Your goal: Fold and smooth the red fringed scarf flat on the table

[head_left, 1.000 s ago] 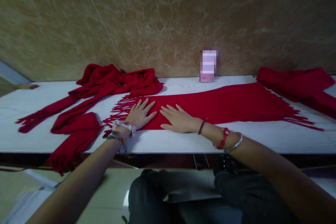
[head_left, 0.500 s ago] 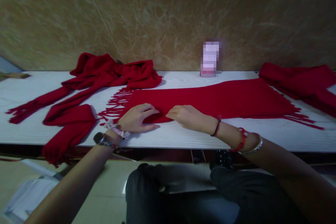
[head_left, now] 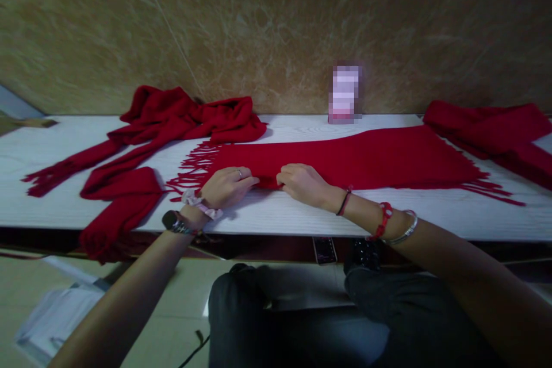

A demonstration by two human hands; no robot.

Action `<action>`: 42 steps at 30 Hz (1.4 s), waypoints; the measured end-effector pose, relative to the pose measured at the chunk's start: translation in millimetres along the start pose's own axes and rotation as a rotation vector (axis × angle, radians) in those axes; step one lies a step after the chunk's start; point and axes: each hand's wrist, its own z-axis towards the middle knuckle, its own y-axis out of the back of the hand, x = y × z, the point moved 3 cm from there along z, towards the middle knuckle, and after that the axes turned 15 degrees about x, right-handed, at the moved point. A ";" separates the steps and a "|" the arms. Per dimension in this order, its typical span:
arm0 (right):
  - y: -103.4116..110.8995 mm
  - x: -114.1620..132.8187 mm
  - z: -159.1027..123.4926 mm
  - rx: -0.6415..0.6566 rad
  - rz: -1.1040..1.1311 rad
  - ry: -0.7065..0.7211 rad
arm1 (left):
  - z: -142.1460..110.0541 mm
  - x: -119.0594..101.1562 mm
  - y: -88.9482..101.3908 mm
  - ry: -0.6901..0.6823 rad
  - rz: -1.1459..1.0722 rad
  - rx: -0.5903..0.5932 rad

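Observation:
A red fringed scarf (head_left: 371, 158) lies spread lengthwise on the white table (head_left: 276, 218), with tassels at both ends. My left hand (head_left: 228, 186) pinches its near edge toward the left end, fingers closed on the cloth. A short way to the right, my right hand (head_left: 302, 184) also grips the near edge, fingers curled with the tips on the cloth. The scarf's edge is slightly raised between the two hands. My fingers hide part of that edge.
A crumpled red scarf (head_left: 172, 118) lies at the left, one end hanging over the front edge. More red cloth (head_left: 487, 126) lies at the right. A blurred upright object (head_left: 344, 95) stands against the marble wall (head_left: 259, 29). A phone (head_left: 324, 250) sits below the tabletop.
My left hand's thumb and fingers have closed on the scarf's near edge. The right hand has drawn slightly nearer the edge and grips it too. The view has shifted slightly.

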 end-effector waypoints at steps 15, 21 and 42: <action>1.1 3.2 -10.1 -0.009 -0.065 0.249 | -1.8 -10.3 2.9 -0.143 -0.009 0.036; 0.9 4.9 -7.9 -0.022 -0.100 0.219 | -2.6 -14.2 8.4 -0.225 0.105 -0.056; 17.2 -14.0 13.3 0.082 0.297 0.233 | -26.7 -12.0 8.2 -0.064 -0.440 0.226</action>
